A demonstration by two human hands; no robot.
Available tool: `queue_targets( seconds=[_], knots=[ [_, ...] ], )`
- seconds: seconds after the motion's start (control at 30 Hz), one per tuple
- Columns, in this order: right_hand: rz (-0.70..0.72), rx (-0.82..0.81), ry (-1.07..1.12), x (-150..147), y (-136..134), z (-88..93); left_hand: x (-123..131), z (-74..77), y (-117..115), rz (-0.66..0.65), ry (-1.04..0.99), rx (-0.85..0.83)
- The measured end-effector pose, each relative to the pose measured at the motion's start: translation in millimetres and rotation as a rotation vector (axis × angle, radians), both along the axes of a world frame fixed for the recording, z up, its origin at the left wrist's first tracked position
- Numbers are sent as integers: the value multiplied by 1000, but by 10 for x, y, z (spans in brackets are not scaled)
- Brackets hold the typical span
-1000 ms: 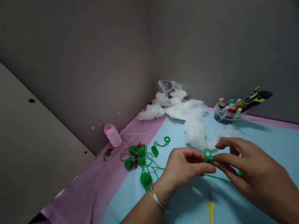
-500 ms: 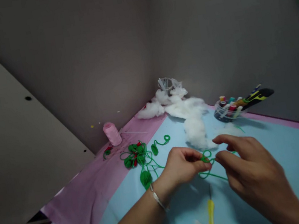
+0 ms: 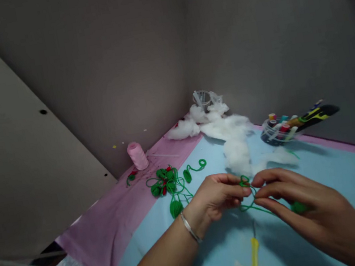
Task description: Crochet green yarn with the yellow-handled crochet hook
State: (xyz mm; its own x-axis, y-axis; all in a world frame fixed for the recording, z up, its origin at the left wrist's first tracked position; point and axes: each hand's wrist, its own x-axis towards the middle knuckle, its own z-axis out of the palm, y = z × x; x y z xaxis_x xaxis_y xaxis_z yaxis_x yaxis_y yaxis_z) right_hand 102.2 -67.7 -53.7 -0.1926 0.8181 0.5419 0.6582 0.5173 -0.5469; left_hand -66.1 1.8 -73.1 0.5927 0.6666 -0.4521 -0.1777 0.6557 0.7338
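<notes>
My left hand [image 3: 218, 195], with a thin bracelet at the wrist, pinches a looped strand of green yarn [image 3: 248, 194] above the light blue mat [image 3: 339, 165]. My right hand [image 3: 298, 203] meets it fingertip to fingertip and pinches the same strand from the right. A small green knitted piece [image 3: 299, 208] shows under my right fingers. The strand trails down and to the right beneath that hand.
A yellow-handled crochet hook [image 3: 255, 260] lies on the mat below my hands. A tangle of green and red yarn pieces [image 3: 168, 187] lies to the left, near a pink thread spool [image 3: 137, 155]. White stuffing [image 3: 228, 131], a cup of thread spools [image 3: 277, 130] and grey walls stand behind.
My right hand's fingers came back in to the left hand's fingertips and closed on the green loop. The view shifted slightly left.
</notes>
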Motion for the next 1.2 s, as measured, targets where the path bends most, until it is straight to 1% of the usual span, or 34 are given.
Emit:
queue_targets(
  seconds=[0.13,0.2,0.27,0.37,0.6,0.7,0.83,0.97,1.03,1.2],
  knots=[
    [4,-414,471,-41,-10,-10,-17,6,-30,-134,-45,21],
    [15,-506,585,-52,3,-26,-22,-3,-41,-164,-26,63],
    [-6,-508,572,-65,24,-36,-17,-20,-47,-165,-2,113],
    [-75,-483,504,-82,47,-42,4,-53,-52,-139,8,155],
    [-150,-503,344,-94,29,-57,50,-140,-29,-62,37,142],
    [-166,-520,322,-108,40,-53,56,-176,0,-24,46,130],
    [-177,-640,477,-113,93,-69,61,-189,13,12,52,119],
    [-224,-686,622,-93,145,-125,37,-147,3,-48,23,80],
    [-236,-707,685,-88,152,-160,22,-122,-4,-57,14,66],
    [-264,-776,858,-95,145,-222,18,-90,-10,-3,40,93]
  ],
)
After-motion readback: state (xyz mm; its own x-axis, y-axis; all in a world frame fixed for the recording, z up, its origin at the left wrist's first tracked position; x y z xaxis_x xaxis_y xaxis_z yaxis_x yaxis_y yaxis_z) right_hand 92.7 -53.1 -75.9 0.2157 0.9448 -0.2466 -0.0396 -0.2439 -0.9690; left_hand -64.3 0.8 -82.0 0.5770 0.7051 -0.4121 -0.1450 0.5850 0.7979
